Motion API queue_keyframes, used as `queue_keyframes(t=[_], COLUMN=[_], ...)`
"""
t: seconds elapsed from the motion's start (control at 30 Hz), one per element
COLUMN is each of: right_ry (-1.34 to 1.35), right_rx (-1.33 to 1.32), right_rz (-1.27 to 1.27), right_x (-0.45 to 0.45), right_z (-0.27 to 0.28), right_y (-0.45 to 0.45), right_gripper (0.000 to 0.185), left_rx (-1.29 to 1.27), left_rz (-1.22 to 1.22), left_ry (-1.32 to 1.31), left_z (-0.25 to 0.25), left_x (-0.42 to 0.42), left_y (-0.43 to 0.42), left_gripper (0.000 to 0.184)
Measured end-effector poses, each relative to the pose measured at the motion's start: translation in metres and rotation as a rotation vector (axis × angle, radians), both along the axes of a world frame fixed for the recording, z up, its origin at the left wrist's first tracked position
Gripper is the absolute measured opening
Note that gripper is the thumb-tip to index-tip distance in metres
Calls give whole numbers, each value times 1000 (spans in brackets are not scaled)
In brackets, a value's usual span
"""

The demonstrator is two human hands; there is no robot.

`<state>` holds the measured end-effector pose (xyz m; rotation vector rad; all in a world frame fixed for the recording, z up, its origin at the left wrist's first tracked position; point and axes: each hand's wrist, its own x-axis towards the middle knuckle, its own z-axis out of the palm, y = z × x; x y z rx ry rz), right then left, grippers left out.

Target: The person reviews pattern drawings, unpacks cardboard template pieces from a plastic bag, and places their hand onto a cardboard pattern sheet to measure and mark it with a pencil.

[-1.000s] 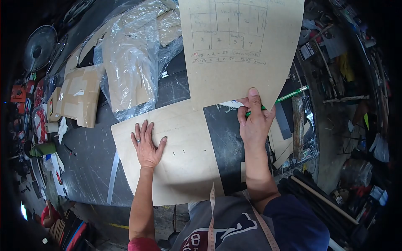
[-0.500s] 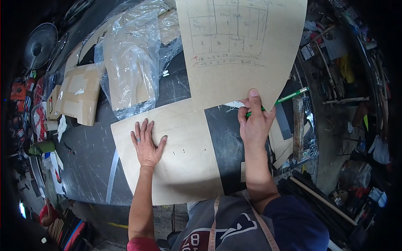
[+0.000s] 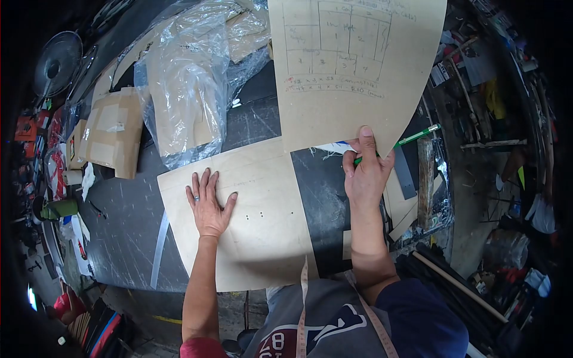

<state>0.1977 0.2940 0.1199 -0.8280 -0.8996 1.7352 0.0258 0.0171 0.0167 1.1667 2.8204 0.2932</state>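
My left hand (image 3: 209,203) lies flat, fingers spread, on a tan paper sheet (image 3: 262,250) with a few small holes. A ring is on one finger. My right hand (image 3: 367,167) pinches the lower edge of a second brown sheet (image 3: 340,113), thumb on top. That sheet is raised and bears a pencilled grid with numbers and handwriting. A green pen (image 3: 418,135) also sits in my right hand, under the sheet's corner and pointing right. A measuring tape (image 3: 303,310) hangs down my front.
Clear plastic over brown pieces (image 3: 185,89) and a taped cardboard package (image 3: 113,131) lie at the back left of the dark table (image 3: 131,238). A translucent strip (image 3: 160,250) is left of the tan sheet. Long rolls (image 3: 459,286) stand at the right. A person in red (image 3: 68,304) is at lower left.
The raised sheet has shifted slightly to the right, and its free part has swung with it. My right hand has moved a little right; my left hand has hardly moved.
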Motion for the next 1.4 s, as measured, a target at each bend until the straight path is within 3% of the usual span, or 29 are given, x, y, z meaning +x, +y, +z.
queue_keyframes(t=[0.5, 0.77, 0.93, 1.2, 1.4], right_ry=[113, 117, 106, -207, -303], right_rx=[-90, -119, -70, -118, -153], right_rz=[-44, -133, -88, -125, 116], right_x=[8, 8, 29, 65, 84], right_z=[-19, -16, -43, -80, -62], right_y=[12, 14, 27, 41, 39], right_gripper=[24, 19, 16, 26, 30], left_rx=[8, 5, 15, 0, 0], left_rz=[4, 5, -5, -9, -11], left_ry=[-7, -3, 7, 11, 22], left_z=[-1, -1, -1, -3, -3], left_x=[0, 1, 0, 0, 1], left_y=[0, 0, 1, 0, -1], left_gripper=[75, 74, 75, 74, 74])
